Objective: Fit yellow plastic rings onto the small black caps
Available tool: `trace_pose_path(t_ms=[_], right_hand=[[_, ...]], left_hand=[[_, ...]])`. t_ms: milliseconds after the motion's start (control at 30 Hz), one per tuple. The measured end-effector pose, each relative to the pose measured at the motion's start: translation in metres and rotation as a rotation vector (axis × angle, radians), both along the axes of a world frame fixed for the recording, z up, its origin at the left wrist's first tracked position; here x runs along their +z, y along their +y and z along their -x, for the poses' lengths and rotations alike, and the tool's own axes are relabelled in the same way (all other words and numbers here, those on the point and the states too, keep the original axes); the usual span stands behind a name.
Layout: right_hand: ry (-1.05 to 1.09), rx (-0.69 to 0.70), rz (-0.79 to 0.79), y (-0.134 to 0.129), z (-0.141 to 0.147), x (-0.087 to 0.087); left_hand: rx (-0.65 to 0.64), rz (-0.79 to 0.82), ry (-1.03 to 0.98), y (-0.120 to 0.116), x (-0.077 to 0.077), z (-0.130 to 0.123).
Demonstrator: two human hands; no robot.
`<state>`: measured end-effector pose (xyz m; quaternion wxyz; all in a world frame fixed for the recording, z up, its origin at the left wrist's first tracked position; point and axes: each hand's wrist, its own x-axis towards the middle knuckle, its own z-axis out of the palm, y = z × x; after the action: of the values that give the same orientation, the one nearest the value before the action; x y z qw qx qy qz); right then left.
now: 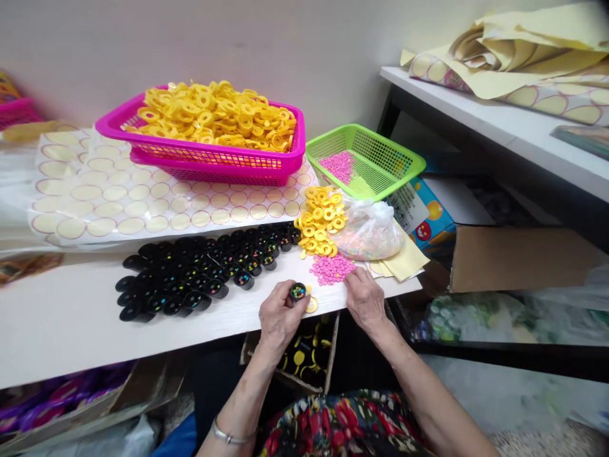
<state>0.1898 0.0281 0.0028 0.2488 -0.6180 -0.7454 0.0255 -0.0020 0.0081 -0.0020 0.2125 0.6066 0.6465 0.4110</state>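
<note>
Our left hand (281, 315) curls round the cup (297, 291) while our right hand (364, 297), fingers nearly together, is at the pink beads (330, 270), the cup's two o'clock, seemingly picking, though we can't tell if it has one, so next needs a gentle pinch.

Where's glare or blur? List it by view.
Head view: whitish sheen on the clear plastic at far left, highlights on the plastic bag; head view: greenish packets at right look smeared; head view: left hand and pink beads fairly distinct.
</note>
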Motion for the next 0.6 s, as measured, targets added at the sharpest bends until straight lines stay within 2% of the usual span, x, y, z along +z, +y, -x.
trace_pose_path(t_ms=[100,200,333,433,600], right_hand=[[-0.039,0.022,0.096,-0.001,-0.001,0.008],[-0.042,0.043,0.258,0.000,-0.005,0.019],[-0.048,-0.029,0.396,0.008,-0.010,0.026],[-0.007,-0.034,0.392,0.012,-0.012,0.025],[0.008,-0.006,0.246,0.006,-0.012,0.018]], left_hand=[[-0.010,-0.018,0.053,-0.001,-0.001,-0.003],[-0.024,-0.028,0.075,-0.001,-0.001,-0.002],[-0.026,-0.043,0.089,-0.002,0.000,-0.002],[-0.036,-0.043,0.074,-0.002,0.000,-0.003],[-0.028,-0.041,0.026,-0.002,-0.005,-0.003]])
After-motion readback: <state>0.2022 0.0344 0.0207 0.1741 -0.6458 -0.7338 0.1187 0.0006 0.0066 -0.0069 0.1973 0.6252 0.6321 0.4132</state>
